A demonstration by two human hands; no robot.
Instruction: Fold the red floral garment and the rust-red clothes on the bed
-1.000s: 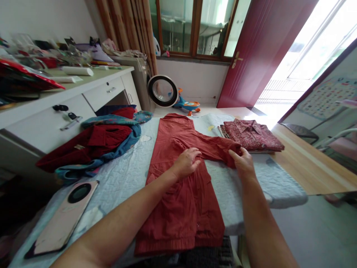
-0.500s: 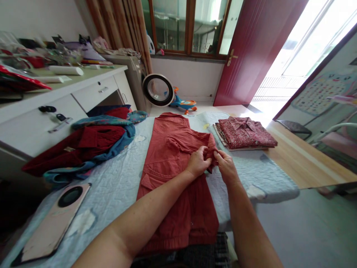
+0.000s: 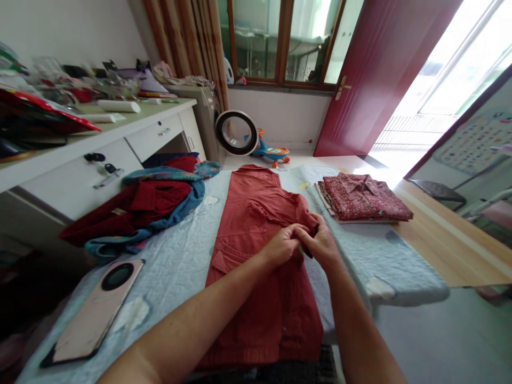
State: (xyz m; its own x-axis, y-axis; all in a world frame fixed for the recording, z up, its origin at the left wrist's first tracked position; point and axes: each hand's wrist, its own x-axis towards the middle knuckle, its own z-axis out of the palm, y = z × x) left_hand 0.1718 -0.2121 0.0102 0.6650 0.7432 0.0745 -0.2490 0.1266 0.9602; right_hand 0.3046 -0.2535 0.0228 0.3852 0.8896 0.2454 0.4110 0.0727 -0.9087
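Note:
A rust-red jacket (image 3: 252, 229) with a collar and an elastic hem lies partly folded on the light blue quilted cover (image 3: 180, 277). One sleeve angles out to the right, and its cuff end is lifted off the surface. My left hand (image 3: 282, 244) is closed on the edge of that sleeve. Close against it, my right hand (image 3: 323, 242) pinches the cuff from the right side. The fingers of both hands meet and partly hide the cloth between them.
A folded stack of patterned red shirts (image 3: 364, 197) sits at the right, by a wooden tabletop (image 3: 448, 234). Dark red and blue clothes (image 3: 160, 197) are heaped at the left. A pink phone (image 3: 96, 309) lies near the front left. The washing machine door (image 3: 237, 132) hangs open behind.
My hands have come closer together and lower, drawing the cuff nearer to me. The whole view has shifted slightly, so things appear further right.

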